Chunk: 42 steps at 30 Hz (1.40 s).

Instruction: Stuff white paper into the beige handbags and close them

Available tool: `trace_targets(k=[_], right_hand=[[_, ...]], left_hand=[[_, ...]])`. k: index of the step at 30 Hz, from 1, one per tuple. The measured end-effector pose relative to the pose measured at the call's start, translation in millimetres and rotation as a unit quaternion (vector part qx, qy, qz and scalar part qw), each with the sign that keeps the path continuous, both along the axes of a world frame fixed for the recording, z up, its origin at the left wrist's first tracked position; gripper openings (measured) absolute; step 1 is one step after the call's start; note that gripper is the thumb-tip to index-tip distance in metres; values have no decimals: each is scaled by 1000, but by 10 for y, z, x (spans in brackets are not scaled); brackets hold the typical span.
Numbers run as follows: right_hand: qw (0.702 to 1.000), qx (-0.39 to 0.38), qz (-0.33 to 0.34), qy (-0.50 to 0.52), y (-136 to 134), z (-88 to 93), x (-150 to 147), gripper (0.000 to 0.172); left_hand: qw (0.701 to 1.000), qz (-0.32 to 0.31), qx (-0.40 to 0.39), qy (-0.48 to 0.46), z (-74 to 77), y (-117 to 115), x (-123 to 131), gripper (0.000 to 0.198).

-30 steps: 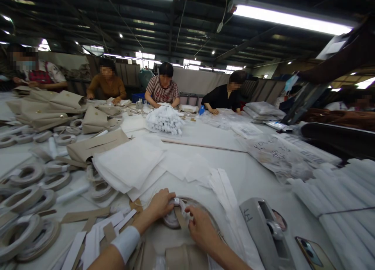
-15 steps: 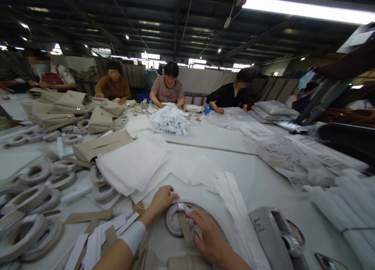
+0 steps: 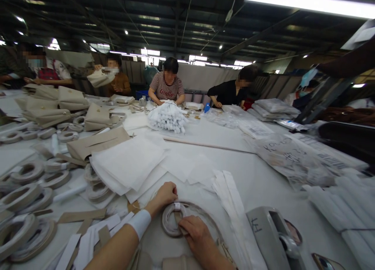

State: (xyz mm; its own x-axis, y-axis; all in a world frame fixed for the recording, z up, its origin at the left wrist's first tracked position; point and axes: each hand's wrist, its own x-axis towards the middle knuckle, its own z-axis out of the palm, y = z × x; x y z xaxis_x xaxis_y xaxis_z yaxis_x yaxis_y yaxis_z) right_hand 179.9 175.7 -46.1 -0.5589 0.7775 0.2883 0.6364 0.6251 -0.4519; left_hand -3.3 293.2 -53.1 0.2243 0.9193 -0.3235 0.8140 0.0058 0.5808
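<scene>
- Far left of the banded coil [image 3: 166,222], which lies on the white counter [image 3: 231,164] between the person's two hands: a heap of beige coils [image 3: 22,198], several overlapping.
- Left of the banded coil and well beyond it: a pile of beige bags [image 3: 43,104].
- Left of the banded coil and nearer the person: loose white strips [image 3: 84,242], mixed with tan ones.
- Beyond the banded coil, a little left: overlapping white sheets [image 3: 129,162].
- Just beyond the banded coil's upper left edge: the left hand [image 3: 166,192], fingers curled inward; whether it grips anything, I cannot tell.
- Well beyond the banded coil: a bundle of white rolls [image 3: 166,118], with a person in a striped top [image 3: 166,84] behind it.
- At the banded coil's right side: the right hand [image 3: 197,235], thumb and fingers pinching a tan strip [image 3: 177,216] that lies across the ring.
- Right of the banded coil: long white bands [image 3: 231,207], then a grey dispenser [image 3: 263,231].
- Far right of the banded coil: part of a phone [image 3: 324,261] and tied white tubes [image 3: 340,207].
</scene>
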Motion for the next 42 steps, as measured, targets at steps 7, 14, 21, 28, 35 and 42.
trace_targets(k=[7,14,21,28,35,42], right_hand=[[995,90,-23,-29,127,-85,99,28],[998,37,-13,-39,270,13,90,21],[989,-140,-42,6,721,241,-85,6],[980,-168,-99,31,839,78,-198,5],[970,-183,-149,59,876,-20,-264,9],[969,-191,-132,89,854,-3,-216,15]], left_hand=[[995,-44,1,-94,-61,143,136,22],[986,-50,-15,-156,-92,186,185,20],[985,-21,-1,-171,9,188,133,17],[988,31,-3,-152,113,239,-12,11],[982,58,-70,-167,193,210,5,13],[976,80,-129,-159,265,52,-53,50]])
